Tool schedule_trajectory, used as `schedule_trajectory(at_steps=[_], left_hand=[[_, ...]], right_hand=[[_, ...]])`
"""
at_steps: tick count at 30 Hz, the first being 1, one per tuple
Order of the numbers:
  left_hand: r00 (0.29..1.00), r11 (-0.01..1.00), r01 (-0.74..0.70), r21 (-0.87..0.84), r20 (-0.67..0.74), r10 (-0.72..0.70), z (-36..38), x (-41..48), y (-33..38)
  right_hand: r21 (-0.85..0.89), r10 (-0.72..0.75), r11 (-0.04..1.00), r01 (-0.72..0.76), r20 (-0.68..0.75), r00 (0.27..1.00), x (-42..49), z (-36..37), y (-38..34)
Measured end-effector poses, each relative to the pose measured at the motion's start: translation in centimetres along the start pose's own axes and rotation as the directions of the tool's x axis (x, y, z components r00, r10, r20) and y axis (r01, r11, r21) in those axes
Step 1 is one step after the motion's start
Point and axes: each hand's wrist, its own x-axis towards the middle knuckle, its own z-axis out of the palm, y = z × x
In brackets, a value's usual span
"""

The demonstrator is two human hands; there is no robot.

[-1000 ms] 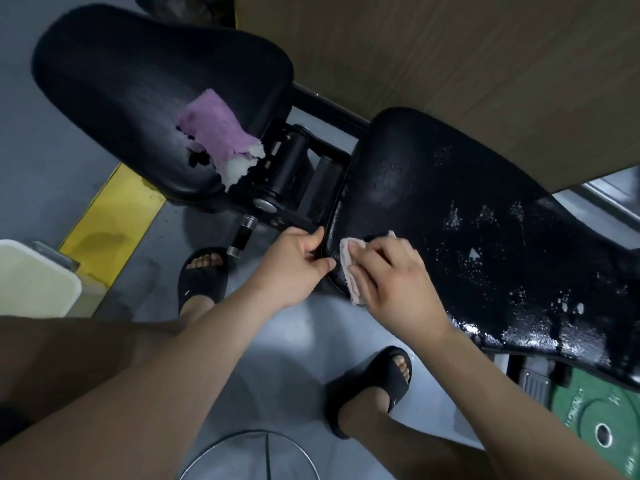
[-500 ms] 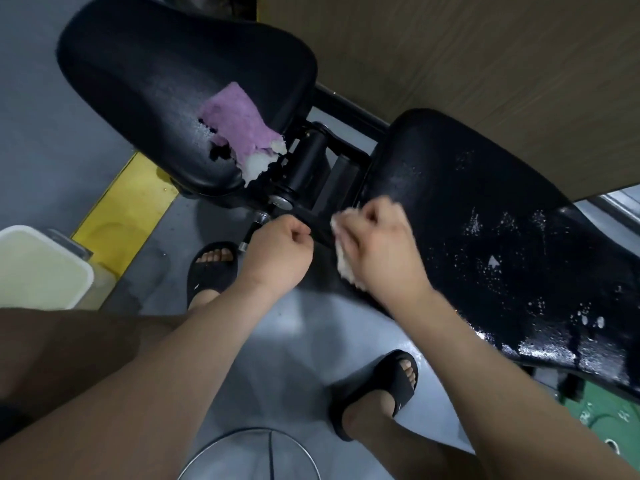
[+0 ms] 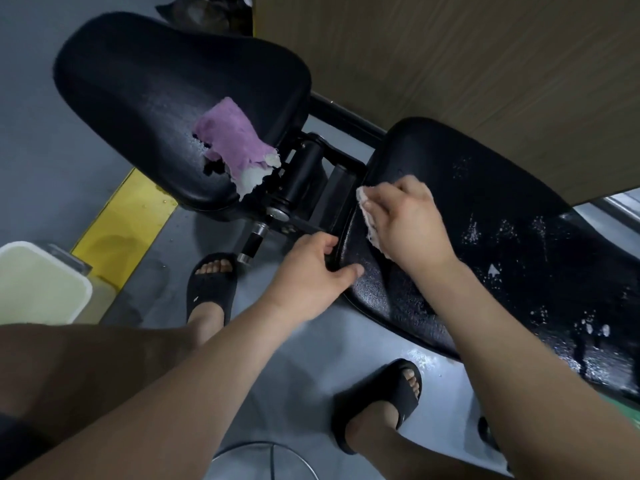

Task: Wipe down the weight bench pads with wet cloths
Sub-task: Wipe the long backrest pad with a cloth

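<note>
The black back pad (image 3: 502, 237) of the weight bench runs from centre to the right, wet and flecked with white bits. My right hand (image 3: 408, 223) grips a pale cloth (image 3: 367, 216) and presses it on the pad's near-left end. My left hand (image 3: 311, 268) holds the pad's left edge, thumb on top and fingers curled round the rim. The black seat pad (image 3: 156, 98) lies at upper left with a purple and white cloth (image 3: 235, 147) lying loose on it.
The black hinge frame (image 3: 308, 181) and a pull pin (image 3: 252, 244) sit between the pads. A wooden panel (image 3: 450, 64) stands behind. A white bucket (image 3: 38, 285) and a yellow floor stripe (image 3: 117, 230) are at left. My sandalled feet and a metal ring (image 3: 263, 459) are below.
My right hand has slid the cloth from the pad's front-left edge up onto its top left end. My left hand has taken a fresh hold on the pad's rim.
</note>
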Motion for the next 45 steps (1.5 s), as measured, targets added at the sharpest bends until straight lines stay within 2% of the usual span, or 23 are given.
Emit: schedule_trajectory(at_steps=[5, 7, 12, 19, 21, 25, 26, 28, 30, 32, 37, 39, 43, 45], left_hand=[[0.999, 0.997, -0.024, 0.067, -0.046, 0.027, 0.6, 0.4, 0.5], [0.997, 0.997, -0.028, 0.068, -0.072, 0.033, 0.7, 0.6, 0.4], [0.988, 0.994, -0.104, 0.032, -0.115, 0.107, 1.9, -0.1, 0.0], [0.985, 0.990, -0.128, 0.066, -0.108, 0.135, 1.5, -0.1, 0.0], [0.985, 0.989, -0.133, 0.060, -0.103, 0.139, 1.4, 0.0, 0.1], [0.989, 0.986, -0.112, 0.127, -0.079, 0.122, 1.2, -0.2, 0.5], [0.990, 0.982, -0.109, 0.157, -0.072, 0.122, 1.1, -0.3, 0.6], [0.992, 0.976, -0.103, 0.189, -0.048, 0.114, 0.9, -0.3, 1.0], [0.995, 0.976, -0.092, 0.196, -0.025, 0.099, 0.5, -0.1, 1.4], [0.997, 0.976, -0.076, 0.202, -0.009, 0.080, 0.2, 0.1, 1.7], [0.997, 0.982, -0.068, 0.177, -0.009, 0.071, 0.2, -0.1, 1.9], [0.997, 0.983, -0.071, 0.171, -0.011, 0.074, 0.1, -0.1, 1.9], [0.998, 0.983, -0.063, 0.170, 0.013, 0.061, -0.3, 0.2, 1.9], [0.998, 0.985, -0.058, 0.165, 0.017, 0.056, -0.4, 0.2, 2.0]], right_hand=[[0.088, -0.114, 0.991, 0.105, 0.105, 0.988, -3.5, -1.0, -0.9], [0.083, -0.130, 0.989, 0.124, 0.072, 0.989, -1.7, -0.4, -0.3], [-0.007, -0.026, 1.000, 0.026, -0.028, 0.999, 2.6, 0.7, 1.1], [0.017, -0.240, 0.971, 0.239, 0.122, 0.963, -1.9, -1.2, 0.2], [-0.035, -0.224, 0.973, 0.228, 0.088, 0.971, 0.4, -0.7, 0.8], [-0.079, -0.051, 0.996, 0.053, 0.022, 0.998, 3.5, 0.1, 1.4], [-0.085, -0.045, 0.995, 0.047, 0.015, 0.999, 2.9, 0.1, 1.0], [-0.080, -0.135, 0.987, 0.140, 0.066, 0.989, 0.8, -0.1, 0.0], [-0.035, -0.273, 0.959, 0.283, 0.173, 0.946, -0.7, -0.6, -0.6], [-0.029, -0.321, 0.942, 0.336, 0.227, 0.920, 0.5, -0.8, -0.2], [-0.134, -0.123, 0.981, 0.141, 0.136, 0.983, 6.1, -0.1, 2.4], [-0.133, -0.113, 0.983, 0.129, 0.120, 0.986, 5.5, -0.1, 2.2], [-0.043, -0.293, 0.948, 0.314, 0.262, 0.920, 1.0, -0.7, 0.0], [-0.047, -0.320, 0.936, 0.349, 0.301, 0.899, 1.2, -0.8, 0.0]])
